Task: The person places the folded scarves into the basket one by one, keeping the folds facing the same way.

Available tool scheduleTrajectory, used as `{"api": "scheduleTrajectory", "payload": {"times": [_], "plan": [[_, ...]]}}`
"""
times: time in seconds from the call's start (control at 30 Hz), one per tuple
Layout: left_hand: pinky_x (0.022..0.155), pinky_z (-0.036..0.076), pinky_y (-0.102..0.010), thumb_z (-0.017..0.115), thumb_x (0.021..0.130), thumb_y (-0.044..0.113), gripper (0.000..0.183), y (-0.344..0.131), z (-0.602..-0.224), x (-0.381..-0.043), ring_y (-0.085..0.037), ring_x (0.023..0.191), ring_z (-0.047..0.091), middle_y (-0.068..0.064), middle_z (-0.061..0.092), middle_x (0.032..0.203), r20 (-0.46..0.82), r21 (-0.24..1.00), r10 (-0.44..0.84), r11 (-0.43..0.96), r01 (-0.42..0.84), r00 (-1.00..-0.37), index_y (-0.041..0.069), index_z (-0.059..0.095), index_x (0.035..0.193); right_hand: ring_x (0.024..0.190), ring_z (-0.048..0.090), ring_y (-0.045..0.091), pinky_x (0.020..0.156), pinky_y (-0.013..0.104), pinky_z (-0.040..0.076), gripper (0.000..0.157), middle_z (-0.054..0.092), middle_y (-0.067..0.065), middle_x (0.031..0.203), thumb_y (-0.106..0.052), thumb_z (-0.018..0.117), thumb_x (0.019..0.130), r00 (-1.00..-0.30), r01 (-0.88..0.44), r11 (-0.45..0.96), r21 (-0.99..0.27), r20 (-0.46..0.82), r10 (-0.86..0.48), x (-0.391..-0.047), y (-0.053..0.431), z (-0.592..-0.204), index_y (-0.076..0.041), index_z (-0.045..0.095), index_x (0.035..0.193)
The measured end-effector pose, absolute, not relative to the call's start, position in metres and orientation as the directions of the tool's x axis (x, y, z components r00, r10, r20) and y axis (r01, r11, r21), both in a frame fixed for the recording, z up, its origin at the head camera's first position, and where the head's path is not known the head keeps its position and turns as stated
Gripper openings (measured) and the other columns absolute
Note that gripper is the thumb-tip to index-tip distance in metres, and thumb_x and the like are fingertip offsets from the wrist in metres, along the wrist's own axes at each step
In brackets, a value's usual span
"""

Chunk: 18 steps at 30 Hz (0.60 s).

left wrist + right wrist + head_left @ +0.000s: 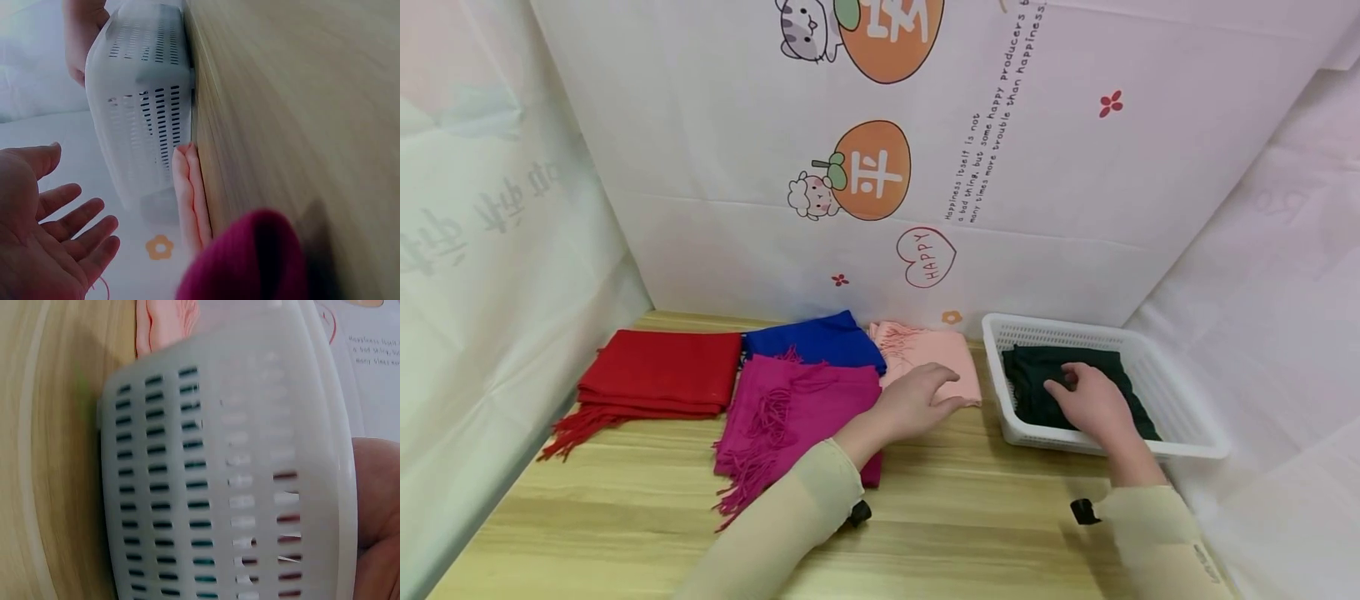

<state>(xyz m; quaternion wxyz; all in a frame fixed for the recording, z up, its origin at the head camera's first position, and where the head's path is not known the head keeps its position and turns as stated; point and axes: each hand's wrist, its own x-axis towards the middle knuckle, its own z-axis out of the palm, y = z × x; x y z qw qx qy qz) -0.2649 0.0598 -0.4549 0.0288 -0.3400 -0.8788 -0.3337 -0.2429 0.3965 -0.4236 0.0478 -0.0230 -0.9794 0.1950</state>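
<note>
My left hand (917, 404) hovers with spread, relaxed fingers and holds nothing; it is above the gap between the magenta scarf (820, 400) and the folded pink scarf (951, 358). In the left wrist view its palm (31, 231) shows beside the basket. My right hand (1093, 400) is over the white perforated basket (1195, 417), its fingers loosely bent above a folded dark green scarf (1030, 367) lying inside. Whether its fingertips touch that cloth cannot be told. The basket's wall (219, 456) hides most of this hand in the right wrist view.
A folded red scarf (662, 367) with fringe lies at the left of the wooden table (970, 533). Behind the magenta one is a blue scarf (812, 337). A printed white sheet (1037, 167) stands along the back, with white sheets at both sides.
</note>
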Motion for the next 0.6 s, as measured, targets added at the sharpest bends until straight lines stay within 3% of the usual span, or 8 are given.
{"api": "scheduleTrajectory", "payload": {"times": [0.6], "plan": [[0.121,0.048,-0.044,0.065,0.113,0.043,0.052,0.015,-0.454,-0.257,-0.025,0.146,0.058,-0.007,0.066,0.154,0.295,0.55,0.537,0.581,0.6,-0.791,0.009,0.066,0.152,0.133,0.059,0.051,0.105,0.069,0.051,0.069,0.059,0.033,0.148,-0.039,0.063,0.113,-0.993,0.023,0.911,-0.412,0.094,0.067,-0.231,0.349,-0.419,0.009,0.047,0.16]]}}
